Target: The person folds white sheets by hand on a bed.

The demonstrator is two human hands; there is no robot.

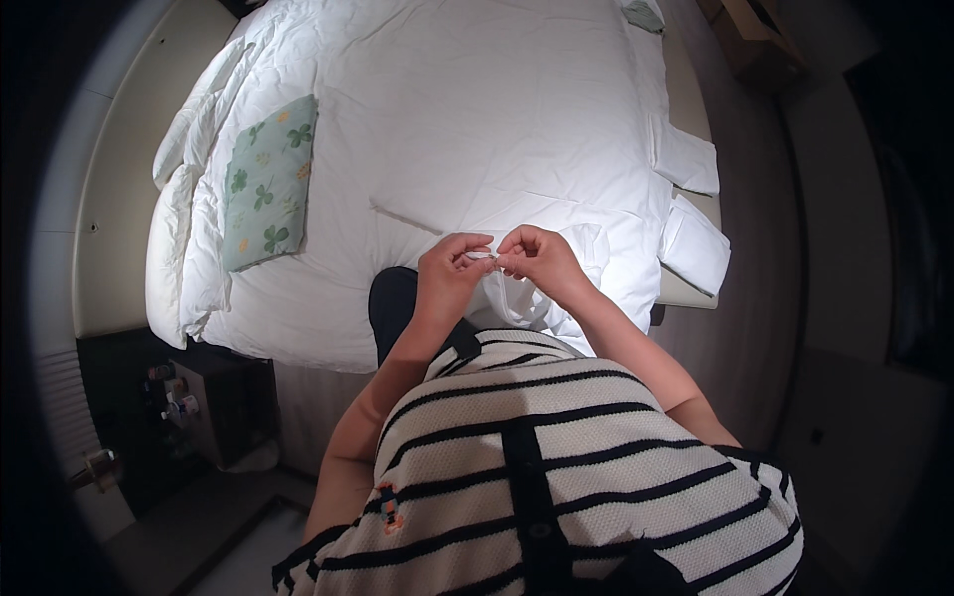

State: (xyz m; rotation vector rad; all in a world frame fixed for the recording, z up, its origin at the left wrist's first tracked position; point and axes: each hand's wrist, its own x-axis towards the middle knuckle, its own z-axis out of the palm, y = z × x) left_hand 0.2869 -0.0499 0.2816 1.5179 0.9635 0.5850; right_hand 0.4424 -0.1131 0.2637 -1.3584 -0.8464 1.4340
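Both my hands meet over the near edge of a bed spread with a white duvet [477, 134]. My left hand [452, 272] pinches a bit of white fabric [514, 298] between thumb and fingers. Right beside it, my right hand [540, 261] pinches the same fabric, the fingertips of the two nearly touching. Something small lies between the fingertips, too small to make out. The fabric hangs in loose folds below my hands, towards my striped shirt. To the left on the bed lies a folded green cloth with a clover print [270, 186].
White pillows [170, 253] lie by the cream headboard [112, 223]. Folded white cloths [695, 242] rest at the bed's right edge, a small green cloth [643, 16] farther up. A dark nightstand [223, 406] with small items stands lower left, a cardboard box [760, 45] upper right.
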